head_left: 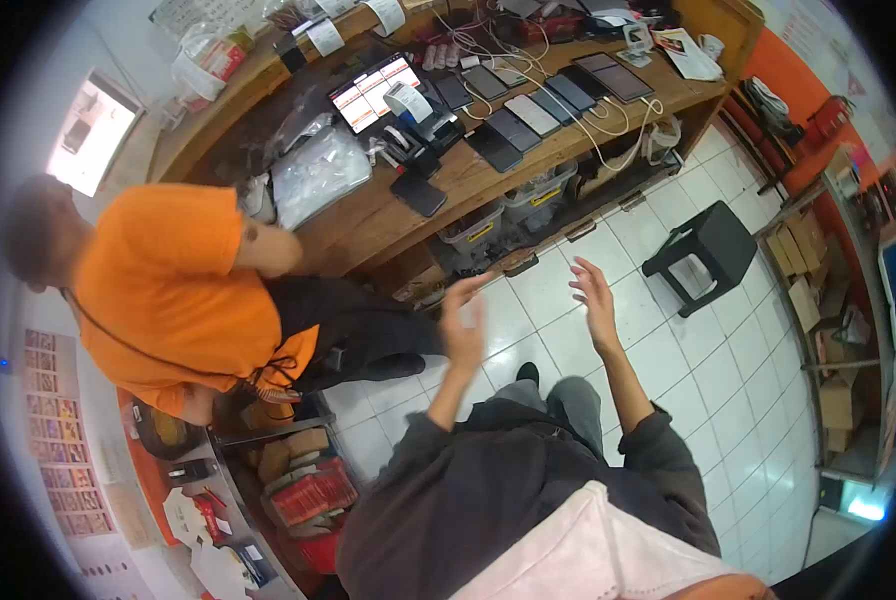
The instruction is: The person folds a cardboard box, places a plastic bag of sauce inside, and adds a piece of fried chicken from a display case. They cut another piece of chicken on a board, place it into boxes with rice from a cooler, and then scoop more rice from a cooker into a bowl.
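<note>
the long wooden desk (pixel 353 228) runs ahead of both hands, a person in an orange shirt (pixel 168 270) standing at its left part. right of the hands, a black stool (pixel 718 245) sits on the tiles. under the desktop are two pale bins (pixel 480 236) (pixel 550 197) with loosely packed contents, too dim to name. above the nearer bin, by the desk's front edge, lies a dark phone (pixel 418 193), ahead and left of the fingers, its long axis pointing across the desk. the left hand (pixel 464 325), slightly blurred, is nearer it than the right hand (pixel 596 300); both are empty, fingers loosely spread, touching nothing.
</note>
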Motion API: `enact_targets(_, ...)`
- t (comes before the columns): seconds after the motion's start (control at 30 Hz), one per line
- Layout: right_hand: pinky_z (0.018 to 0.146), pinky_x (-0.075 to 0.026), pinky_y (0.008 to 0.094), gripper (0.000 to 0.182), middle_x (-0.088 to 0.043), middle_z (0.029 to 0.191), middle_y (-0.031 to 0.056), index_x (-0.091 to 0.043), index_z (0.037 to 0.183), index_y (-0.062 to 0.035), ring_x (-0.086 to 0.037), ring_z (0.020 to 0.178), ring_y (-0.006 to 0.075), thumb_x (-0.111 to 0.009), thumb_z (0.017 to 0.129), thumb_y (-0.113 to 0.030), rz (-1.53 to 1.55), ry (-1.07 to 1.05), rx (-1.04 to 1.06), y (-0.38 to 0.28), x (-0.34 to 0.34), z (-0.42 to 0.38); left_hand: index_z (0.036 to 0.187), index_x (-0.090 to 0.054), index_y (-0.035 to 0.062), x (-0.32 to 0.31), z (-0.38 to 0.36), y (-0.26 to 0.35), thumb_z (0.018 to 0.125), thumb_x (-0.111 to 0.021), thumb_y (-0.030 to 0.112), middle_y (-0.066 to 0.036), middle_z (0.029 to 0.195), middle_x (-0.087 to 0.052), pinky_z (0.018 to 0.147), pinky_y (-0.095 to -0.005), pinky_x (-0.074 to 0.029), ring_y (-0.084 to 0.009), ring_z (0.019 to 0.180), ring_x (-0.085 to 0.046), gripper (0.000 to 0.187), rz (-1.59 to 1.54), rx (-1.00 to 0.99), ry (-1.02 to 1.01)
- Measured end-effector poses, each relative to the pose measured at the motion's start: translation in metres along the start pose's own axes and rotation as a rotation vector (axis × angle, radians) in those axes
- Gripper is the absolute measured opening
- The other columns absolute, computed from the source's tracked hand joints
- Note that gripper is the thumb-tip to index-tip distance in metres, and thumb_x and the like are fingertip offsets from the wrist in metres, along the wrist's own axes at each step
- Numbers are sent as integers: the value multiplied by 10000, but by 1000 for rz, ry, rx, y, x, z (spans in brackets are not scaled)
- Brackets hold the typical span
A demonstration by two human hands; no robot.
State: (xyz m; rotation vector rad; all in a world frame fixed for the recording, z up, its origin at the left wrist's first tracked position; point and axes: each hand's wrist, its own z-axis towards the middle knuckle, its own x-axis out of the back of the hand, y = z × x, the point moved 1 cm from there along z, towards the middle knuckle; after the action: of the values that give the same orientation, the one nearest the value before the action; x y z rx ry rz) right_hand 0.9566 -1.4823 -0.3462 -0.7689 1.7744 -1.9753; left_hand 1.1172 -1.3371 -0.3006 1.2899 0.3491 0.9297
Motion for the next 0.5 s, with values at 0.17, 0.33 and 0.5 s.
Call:
enact_targets(0.17,1081,-238,432,602,-412,1357,166,-250,1411,-107,-386,1256,282,-263,955,-500,1243,-349,-779,58,-9,78,1186,-535,77,-137,66,-12,889,-498,236,-139,1132,-586,996,-433,-322,-327,1085,-520,340,-29,-418,-239)
enact_targets(0.33,1016,-308,414,615,-477,1278,197,-496,1155,-18,-476,1163,275,-218,953,-528,808,-569,-594,-13,7,173,1063,-582,50,-128,144,-127,939,-414,304,-127,1131,-587,981,-428,-330,-328,1058,-529,329,120,-66,59)
enact_targets(0.5,666,-454,250,256,-622,811,72,-593,825,-7,-565,719,124,-568,896,-251,262,-634,-36,-1,-69,343,931,-597,56,-54,164,-129,884,-516,151,-122,1158,-566,970,-393,-320,-310,1094,-492,133,351,230,247)
